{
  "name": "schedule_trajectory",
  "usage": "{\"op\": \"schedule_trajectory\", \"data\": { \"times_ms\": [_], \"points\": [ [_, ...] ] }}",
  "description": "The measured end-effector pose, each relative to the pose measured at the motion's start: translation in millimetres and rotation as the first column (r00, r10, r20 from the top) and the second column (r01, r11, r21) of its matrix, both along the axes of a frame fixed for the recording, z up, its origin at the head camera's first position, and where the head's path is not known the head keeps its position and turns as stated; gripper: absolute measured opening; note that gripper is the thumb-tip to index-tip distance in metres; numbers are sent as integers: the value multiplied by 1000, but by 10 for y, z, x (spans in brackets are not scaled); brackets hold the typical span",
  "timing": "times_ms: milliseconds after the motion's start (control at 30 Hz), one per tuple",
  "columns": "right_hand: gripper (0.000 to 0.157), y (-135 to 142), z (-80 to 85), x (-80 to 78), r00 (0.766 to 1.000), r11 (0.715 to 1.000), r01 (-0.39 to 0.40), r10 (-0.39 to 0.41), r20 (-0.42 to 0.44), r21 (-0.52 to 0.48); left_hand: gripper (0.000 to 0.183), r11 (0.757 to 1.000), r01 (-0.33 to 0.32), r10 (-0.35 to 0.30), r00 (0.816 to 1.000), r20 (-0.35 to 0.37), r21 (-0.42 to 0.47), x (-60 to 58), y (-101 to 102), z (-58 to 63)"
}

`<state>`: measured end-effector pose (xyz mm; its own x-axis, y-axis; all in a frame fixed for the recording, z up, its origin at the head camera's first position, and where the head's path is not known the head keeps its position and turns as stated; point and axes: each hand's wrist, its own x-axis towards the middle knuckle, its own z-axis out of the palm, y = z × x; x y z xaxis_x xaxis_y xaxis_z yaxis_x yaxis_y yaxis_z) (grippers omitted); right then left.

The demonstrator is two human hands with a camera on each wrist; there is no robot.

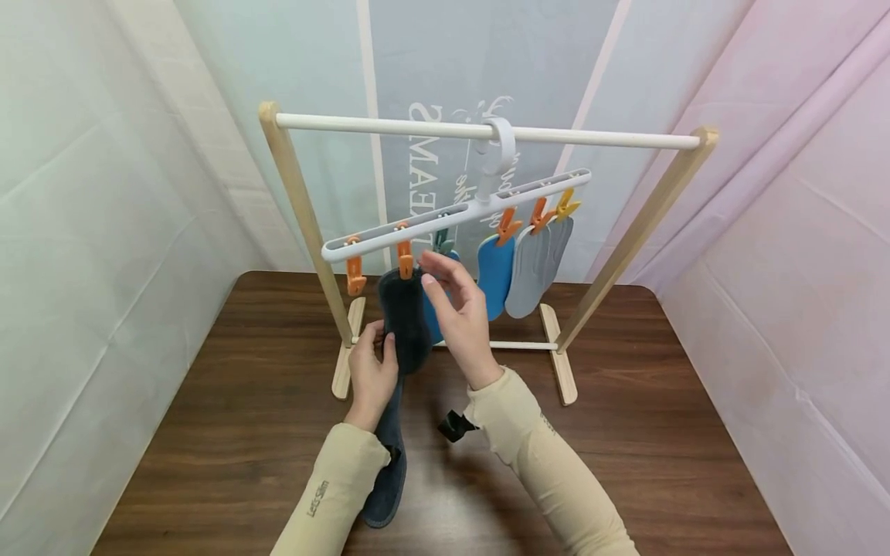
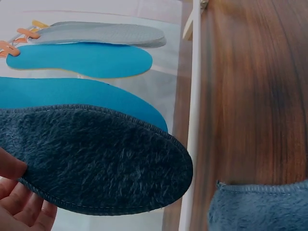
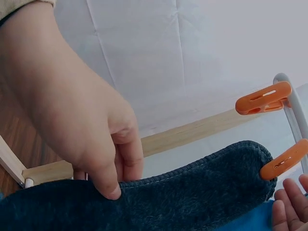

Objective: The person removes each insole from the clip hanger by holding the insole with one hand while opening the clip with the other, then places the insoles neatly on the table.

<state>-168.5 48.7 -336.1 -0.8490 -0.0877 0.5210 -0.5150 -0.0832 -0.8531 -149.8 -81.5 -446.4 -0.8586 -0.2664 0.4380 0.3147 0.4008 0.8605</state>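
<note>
A dark fuzzy insole (image 1: 405, 316) hangs by its top end from an orange clothespin (image 1: 405, 261) on the white hanger (image 1: 403, 235). My left hand (image 1: 375, 367) pinches the left edge of this insole between thumb and fingers. My right hand (image 1: 464, 324) is raised at the insole's upper right, its fingers loosely bent and holding nothing. In the right wrist view its fingertips (image 3: 288, 202) show just beside the clothespin. Another dark fuzzy insole (image 1: 389, 479) lies on the table below, partly hidden by the left forearm.
The hanger hooks over a wooden rack's white bar (image 1: 389, 126). A blank orange clothespin (image 1: 355, 272) hangs at its left end. Blue insoles (image 1: 495, 274) and grey insoles (image 1: 530, 270) hang on the right; a partly hidden blue one sits behind the hands. Curtains surround the brown table (image 1: 660, 463).
</note>
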Motion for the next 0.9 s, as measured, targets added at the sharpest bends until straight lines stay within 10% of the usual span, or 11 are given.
{"op": "schedule_trajectory", "data": {
  "times_ms": [567, 900],
  "points": [
    [42, -84, 135, -81, 987, 998, -54, 47, 152, 42, 16, 999, 7, -7, 1000, -9, -39, 117, -1, -12],
    [33, -160, 138, -120, 996, 998, -38, 42, 82, -49, 15, 998, 10, -9, 1000, 7, -55, 146, -11, -2]
  ]
}}
